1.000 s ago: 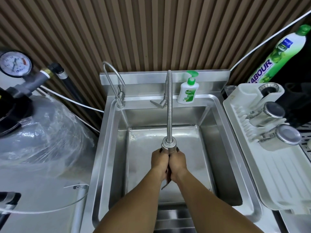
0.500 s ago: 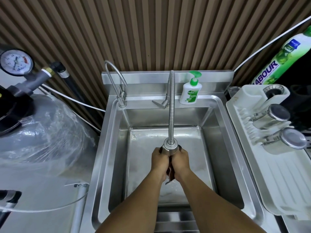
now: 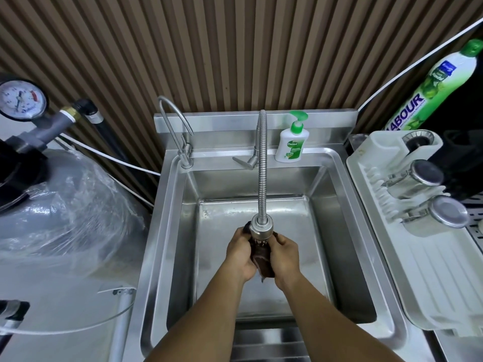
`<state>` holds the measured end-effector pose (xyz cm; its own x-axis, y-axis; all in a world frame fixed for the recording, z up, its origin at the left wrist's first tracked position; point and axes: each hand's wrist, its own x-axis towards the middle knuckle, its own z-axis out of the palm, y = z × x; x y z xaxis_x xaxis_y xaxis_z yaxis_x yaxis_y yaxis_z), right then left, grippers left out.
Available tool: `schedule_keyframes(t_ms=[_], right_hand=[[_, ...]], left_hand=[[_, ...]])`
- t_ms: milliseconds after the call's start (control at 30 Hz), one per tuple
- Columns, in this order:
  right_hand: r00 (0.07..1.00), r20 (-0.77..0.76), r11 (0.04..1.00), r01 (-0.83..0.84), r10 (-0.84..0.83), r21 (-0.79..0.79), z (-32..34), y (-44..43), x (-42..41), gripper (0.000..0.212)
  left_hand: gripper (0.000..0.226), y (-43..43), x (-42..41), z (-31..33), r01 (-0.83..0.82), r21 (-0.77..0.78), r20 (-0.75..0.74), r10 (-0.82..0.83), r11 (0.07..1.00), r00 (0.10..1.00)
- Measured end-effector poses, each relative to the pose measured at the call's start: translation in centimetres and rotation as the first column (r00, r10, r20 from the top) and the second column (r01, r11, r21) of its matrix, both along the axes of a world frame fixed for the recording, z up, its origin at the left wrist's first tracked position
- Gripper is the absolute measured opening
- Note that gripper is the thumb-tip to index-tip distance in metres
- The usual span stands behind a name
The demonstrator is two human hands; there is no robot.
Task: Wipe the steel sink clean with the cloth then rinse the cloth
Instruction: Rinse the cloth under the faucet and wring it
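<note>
A dark brown cloth (image 3: 263,259) hangs bunched between my two hands, right under the spray head (image 3: 261,231) of the flexible steel faucet (image 3: 262,163). My left hand (image 3: 240,253) grips the cloth's left side and my right hand (image 3: 285,254) grips its right side. Both are held above the middle of the steel sink (image 3: 337,218). Water drops show at the spray head. The cloth's upper end is hidden behind the spray head.
A green-capped soap pump bottle (image 3: 290,142) stands on the sink's back ledge, beside a thin gooseneck tap (image 3: 180,137). A white drying rack (image 3: 423,270) with two steel cups lies to the right. A plastic-wrapped tank (image 3: 65,205) with a gauge stands at left.
My hands have parted a little, so more of the brown cloth shows between them under the spray head. The view shifted slightly.
</note>
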<state>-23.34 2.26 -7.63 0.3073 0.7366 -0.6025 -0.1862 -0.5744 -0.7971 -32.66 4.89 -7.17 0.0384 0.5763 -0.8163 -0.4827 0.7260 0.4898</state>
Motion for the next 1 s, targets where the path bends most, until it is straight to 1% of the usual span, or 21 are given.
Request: schedule_keyframes(t_ms=[33, 100, 133, 200, 267, 367, 433, 500, 533, 567, 600, 700, 800, 900, 1000], right_hand=[[1.0, 0.027, 0.999, 0.017, -0.016, -0.036, -0.1, -0.1, -0.3, 0.026], [0.998, 0.048, 0.989, -0.038, 0.046, -0.145, -0.2, -0.1, -0.8, 0.036], [0.995, 0.012, 0.975, -0.091, 0.096, -0.204, -0.2, 0.0, -1.0, 0.039], [0.983, -0.138, 0.949, -0.159, 0.125, -0.273, 0.2, 0.0, -1.1, 0.04], [0.966, -0.249, 0.964, -0.13, 0.071, -0.231, 0.1, 0.3, -1.0, 0.035], [0.952, -0.301, 0.992, 0.015, -0.052, -0.122, -0.4, 1.2, -0.9, 0.028], [0.917, -0.375, 0.987, 0.098, -0.14, -0.129, -0.5, 1.6, -1.1, 0.035], [0.904, -0.401, 0.986, 0.102, -0.148, -0.134, -0.3, 2.0, -1.4, 0.046], [0.922, -0.364, 0.987, 0.091, -0.133, -0.129, -0.2, 2.2, -1.6, 0.049], [0.947, -0.295, 0.987, 0.095, -0.13, -0.13, -0.2, 2.2, -1.8, 0.049], [0.961, -0.231, 0.983, 0.12, -0.15, -0.139, -0.3, 2.2, -2.0, 0.046], [0.967, -0.152, 0.969, 0.178, -0.205, -0.17, -0.8, 2.3, -2.3, 0.036], [0.975, -0.098, 0.965, 0.176, -0.198, -0.193, -1.0, 2.6, -2.4, 0.028], [0.985, -0.037, 0.968, 0.157, -0.167, -0.194, -1.2, 2.7, -2.3, 0.024], [0.996, 0.003, 0.98, 0.083, -0.084, -0.178, -1.5, 2.9, -2.1, 0.023]], left_hand=[[0.014, 0.0, 0.2, 0.1, -0.038, -0.006, -0.009, 0.038, 0.999, 0.999], [0.014, 0.2, 0.4, 0.0, -0.107, -0.018, -0.023, 0.106, 0.994, 0.994], [0.014, 0.3, 0.4, 0.1, -0.137, -0.023, -0.015, 0.136, 0.99, 0.991], [0.016, 0.5, 0.3, 0.3, -0.138, -0.022, -0.044, 0.137, 0.99, 0.99], [0.02, 0.5, -0.2, 0.0, -0.077, -0.005, -0.131, 0.076, 0.997, 0.989], [0.026, 0.4, -0.4, -0.3, 0.058, 0.05, -0.238, -0.044, 0.997, 0.97], [0.026, 0.2, -0.1, -0.1, 0.186, 0.062, -0.256, -0.165, 0.981, 0.953], [0.031, 0.2, 0.4, 0.3, 0.26, 0.068, -0.216, -0.24, 0.963, 0.946], [0.04, 0.2, 0.7, 0.1, 0.274, 0.074, -0.2, -0.255, 0.959, 0.946], [0.048, 0.2, 0.9, -0.2, 0.282, 0.07, -0.197, -0.264, 0.957, 0.944], [0.048, 0.2, 1.1, -0.3, 0.27, 0.073, -0.209, -0.25, 0.96, 0.945], [0.03, 0.3, 1.3, -0.5, 0.211, 0.07, -0.265, -0.186, 0.975, 0.946], [0.019, 0.4, 1.3, -0.4, 0.205, 0.046, -0.268, -0.186, 0.978, 0.945], [0.018, 0.4, 1.2, -0.3, 0.203, 0.022, -0.275, -0.189, 0.979, 0.943], [0.026, 0.3, 1.3, -0.1, 0.18, 0.004, -0.285, -0.172, 0.984, 0.943]])
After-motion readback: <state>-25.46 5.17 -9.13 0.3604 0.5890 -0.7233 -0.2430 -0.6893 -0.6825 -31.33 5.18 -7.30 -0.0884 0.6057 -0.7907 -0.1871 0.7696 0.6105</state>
